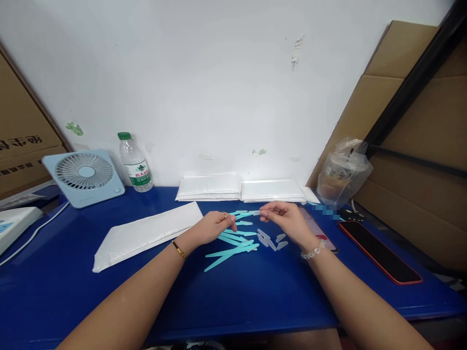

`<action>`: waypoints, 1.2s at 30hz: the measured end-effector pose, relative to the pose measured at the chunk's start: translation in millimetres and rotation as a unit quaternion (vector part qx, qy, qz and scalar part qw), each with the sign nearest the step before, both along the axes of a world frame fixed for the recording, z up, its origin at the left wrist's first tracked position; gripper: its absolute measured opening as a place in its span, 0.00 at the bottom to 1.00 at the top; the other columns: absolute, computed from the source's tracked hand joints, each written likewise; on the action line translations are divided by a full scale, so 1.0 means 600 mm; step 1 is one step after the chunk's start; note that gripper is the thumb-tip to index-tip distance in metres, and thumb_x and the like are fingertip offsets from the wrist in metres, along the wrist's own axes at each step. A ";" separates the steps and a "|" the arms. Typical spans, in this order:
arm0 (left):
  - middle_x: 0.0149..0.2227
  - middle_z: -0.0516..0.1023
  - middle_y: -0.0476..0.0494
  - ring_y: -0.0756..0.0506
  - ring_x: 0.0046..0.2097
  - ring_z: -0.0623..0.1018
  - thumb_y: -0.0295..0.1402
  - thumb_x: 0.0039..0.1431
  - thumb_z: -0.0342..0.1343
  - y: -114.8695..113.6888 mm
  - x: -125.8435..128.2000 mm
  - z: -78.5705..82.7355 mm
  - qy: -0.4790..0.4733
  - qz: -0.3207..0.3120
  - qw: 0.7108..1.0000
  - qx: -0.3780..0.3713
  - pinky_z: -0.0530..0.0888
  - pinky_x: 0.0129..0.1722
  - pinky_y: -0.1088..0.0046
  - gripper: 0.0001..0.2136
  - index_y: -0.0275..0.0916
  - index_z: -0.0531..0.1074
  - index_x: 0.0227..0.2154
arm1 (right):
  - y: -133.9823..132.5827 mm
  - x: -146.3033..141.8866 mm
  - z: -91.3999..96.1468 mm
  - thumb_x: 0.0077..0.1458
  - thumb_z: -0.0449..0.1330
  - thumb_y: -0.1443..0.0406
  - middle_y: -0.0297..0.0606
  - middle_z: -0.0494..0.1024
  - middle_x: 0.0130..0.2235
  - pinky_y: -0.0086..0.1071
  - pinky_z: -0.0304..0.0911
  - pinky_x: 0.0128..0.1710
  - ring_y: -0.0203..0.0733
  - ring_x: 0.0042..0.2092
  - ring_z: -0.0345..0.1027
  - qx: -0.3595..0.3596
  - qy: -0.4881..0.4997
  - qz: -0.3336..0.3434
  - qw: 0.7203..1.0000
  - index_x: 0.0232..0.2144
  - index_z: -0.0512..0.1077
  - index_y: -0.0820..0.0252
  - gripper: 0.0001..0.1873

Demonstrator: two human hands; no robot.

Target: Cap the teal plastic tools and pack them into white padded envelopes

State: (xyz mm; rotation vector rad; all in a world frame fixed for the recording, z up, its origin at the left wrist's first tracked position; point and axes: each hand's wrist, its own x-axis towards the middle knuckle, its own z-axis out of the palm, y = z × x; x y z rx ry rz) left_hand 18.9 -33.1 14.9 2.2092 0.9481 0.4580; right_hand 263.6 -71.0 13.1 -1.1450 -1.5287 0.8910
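Note:
My left hand [215,226] is closed in a pinch on a turquoise eyebrow razor [241,214], which points to the right. At its far end, the fingertips of my right hand [283,218] pinch a small clear blade cap [255,213]. Whether the cap sits fully on the blade is too small to tell. Below my hands, several more turquoise razors [233,251] lie fanned out and partly crossed on the blue table. To their right are several loose clear caps [267,239]. My left hand hides some of the razor handles.
A white padded envelope [146,237] lies on the left, with envelope stacks [208,187] along the wall. A blue fan [85,177] and a water bottle [134,163] stand back left. Rightward are a phone [321,231], a red-edged black phone-like slab [379,253] and a bagged drink [343,172].

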 end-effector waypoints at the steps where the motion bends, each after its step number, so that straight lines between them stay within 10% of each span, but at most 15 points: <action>1: 0.34 0.75 0.48 0.48 0.34 0.71 0.49 0.63 0.35 0.000 0.001 0.000 0.000 -0.002 1.000 -0.001 0.66 0.35 0.74 0.27 0.40 0.76 0.31 | -0.001 -0.004 0.000 0.46 0.64 0.55 0.39 0.78 0.29 0.35 0.70 0.34 0.41 0.32 0.74 -0.004 0.002 0.006 1.000 0.32 0.74 0.61 0.16; 10: 0.38 0.74 0.45 0.45 0.40 0.72 0.46 0.64 0.36 0.002 0.002 -0.017 0.040 0.036 0.995 0.089 0.67 0.38 0.73 0.23 0.41 0.75 0.37 | 0.000 -0.008 -0.004 0.49 0.61 0.55 0.39 0.79 0.32 0.34 0.68 0.35 0.42 0.35 0.73 -0.011 -0.103 0.022 0.994 0.36 0.75 0.60 0.17; 17: 0.42 0.70 0.42 0.44 0.44 0.70 0.35 0.62 0.46 0.012 0.004 -0.031 0.135 0.051 0.961 0.234 0.66 0.42 0.70 0.16 0.41 0.69 0.50 | -0.002 0.036 0.002 0.48 0.61 0.61 0.35 0.75 0.27 0.28 0.60 0.26 0.36 0.28 0.67 -0.046 -0.373 0.046 0.926 0.27 0.75 0.59 0.07; 36: 0.33 0.79 0.49 0.47 0.35 0.75 0.35 0.56 0.54 0.019 0.004 -0.028 0.164 -0.032 0.964 0.207 0.65 0.31 0.76 0.07 0.43 0.77 0.31 | 0.001 0.032 -0.010 0.53 0.56 0.62 0.36 0.75 0.29 0.28 0.62 0.28 0.37 0.30 0.68 -0.052 -0.342 0.081 0.935 0.31 0.72 0.59 0.07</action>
